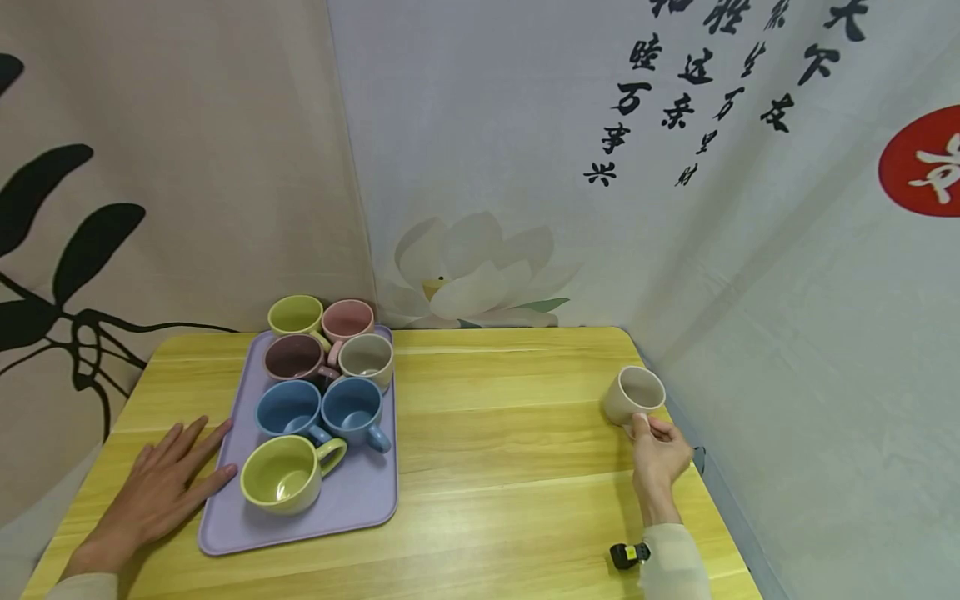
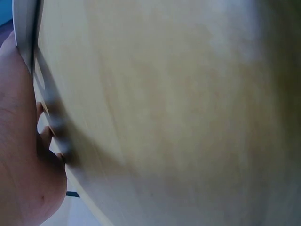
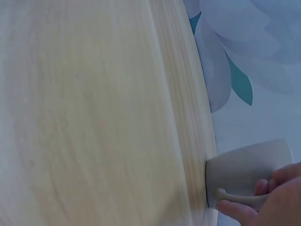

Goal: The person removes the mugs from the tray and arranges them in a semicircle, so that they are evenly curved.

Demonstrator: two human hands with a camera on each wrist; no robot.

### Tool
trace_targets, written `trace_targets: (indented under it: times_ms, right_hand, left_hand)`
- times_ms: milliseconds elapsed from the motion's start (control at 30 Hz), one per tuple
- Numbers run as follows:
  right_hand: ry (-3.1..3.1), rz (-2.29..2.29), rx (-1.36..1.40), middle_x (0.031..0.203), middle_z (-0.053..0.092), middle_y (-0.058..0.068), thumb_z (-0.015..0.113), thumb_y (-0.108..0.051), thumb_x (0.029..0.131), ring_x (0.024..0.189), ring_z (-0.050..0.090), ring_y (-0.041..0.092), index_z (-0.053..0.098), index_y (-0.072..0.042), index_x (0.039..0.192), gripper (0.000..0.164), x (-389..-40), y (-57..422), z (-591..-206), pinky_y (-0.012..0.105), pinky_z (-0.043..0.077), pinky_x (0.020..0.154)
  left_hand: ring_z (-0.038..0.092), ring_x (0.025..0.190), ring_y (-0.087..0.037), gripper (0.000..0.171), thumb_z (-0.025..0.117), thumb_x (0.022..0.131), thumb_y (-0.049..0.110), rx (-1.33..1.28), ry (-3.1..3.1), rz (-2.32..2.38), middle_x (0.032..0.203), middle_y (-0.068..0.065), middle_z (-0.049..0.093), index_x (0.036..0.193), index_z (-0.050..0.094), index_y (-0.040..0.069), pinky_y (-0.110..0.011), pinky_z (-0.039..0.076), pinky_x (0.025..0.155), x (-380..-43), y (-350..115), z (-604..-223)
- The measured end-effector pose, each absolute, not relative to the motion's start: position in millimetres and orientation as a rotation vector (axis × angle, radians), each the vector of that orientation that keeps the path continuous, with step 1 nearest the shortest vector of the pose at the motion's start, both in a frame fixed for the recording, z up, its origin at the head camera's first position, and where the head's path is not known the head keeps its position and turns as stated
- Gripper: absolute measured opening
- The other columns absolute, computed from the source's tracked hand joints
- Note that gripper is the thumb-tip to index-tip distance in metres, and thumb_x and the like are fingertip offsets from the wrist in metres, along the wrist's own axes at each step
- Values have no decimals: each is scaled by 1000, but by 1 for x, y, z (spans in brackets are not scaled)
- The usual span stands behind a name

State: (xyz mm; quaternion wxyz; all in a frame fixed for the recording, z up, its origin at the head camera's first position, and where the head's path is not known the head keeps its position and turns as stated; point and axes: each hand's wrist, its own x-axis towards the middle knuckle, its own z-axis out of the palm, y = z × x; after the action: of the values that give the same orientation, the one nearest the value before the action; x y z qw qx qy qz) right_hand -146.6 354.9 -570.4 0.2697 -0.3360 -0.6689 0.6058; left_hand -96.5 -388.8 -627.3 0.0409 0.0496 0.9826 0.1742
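Note:
A cream mug (image 1: 626,400) is at the right side of the table, its mouth up. My right hand (image 1: 660,457) pinches this mug by its handle; in the right wrist view the handle (image 3: 244,200) lies between thumb and fingers, and the base is at the tabletop. On the left, my left hand (image 1: 161,492) lies with fingers spread, thumb and forefinger at the left rim of a lilac tray (image 1: 352,504). Nearest that hand on the tray is a yellow-green mug (image 1: 281,475). Behind it stand two blue mugs (image 1: 288,408), side by side.
Farther back on the tray are a dark purple mug (image 1: 295,358), another cream mug (image 1: 367,358), a pink mug (image 1: 348,319) and a second yellow-green mug (image 1: 296,315). The wooden table (image 1: 495,467) ends at a printed curtain (image 1: 480,167) behind and to the right.

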Motion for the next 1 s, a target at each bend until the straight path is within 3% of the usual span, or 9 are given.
trace_targets:
  times_ms: [300, 500, 667, 867, 1000]
  right_hand:
    - [-1762, 1552, -970, 74, 66, -17, 85, -12, 98, 67, 68, 0, 74, -1, 105, 17, -146, 362, -571, 12, 60, 62]
    - [-1749, 1451, -1048, 59, 63, -28, 84, -14, 94, 56, 63, -9, 74, -9, 92, 10, -153, 359, -572, 9, 54, 59]
    - [-1769, 1322, -1140, 54, 53, -35, 82, -15, 86, 69, 59, -4, 72, -19, 81, 12, -161, 353, -575, 11, 47, 77]
    - [-1738, 1312, -1197, 71, 57, -21, 83, -18, 85, 98, 63, 18, 67, -22, 75, 19, -167, 346, -576, 28, 51, 98]
    - [-1718, 1331, -1213, 70, 58, -21, 85, -20, 86, 97, 63, 17, 66, -21, 76, 21, -168, 342, -575, 36, 53, 103]
  left_hand:
    - [2, 169, -69, 85, 53, 114, 64, 178, 3045, 547, 184, -37, 17, 183, 17, 29, -86, -18, 131, -96, -388, -625]
    - [0, 170, -68, 86, 52, 114, 65, 163, 3027, 542, 184, -37, 14, 183, 17, 27, -87, -17, 130, -97, -387, -620]
    - [-1, 170, -68, 86, 52, 114, 65, 161, 3018, 549, 184, -37, 14, 183, 17, 26, -85, -19, 131, -97, -387, -621]
    - [0, 170, -68, 86, 52, 114, 64, 166, 3019, 554, 185, -37, 14, 183, 18, 26, -86, -17, 131, -96, -388, -621]
    - [1, 170, -68, 85, 52, 115, 64, 170, 3022, 557, 185, -37, 15, 183, 18, 27, -86, -18, 131, -95, -388, -622]
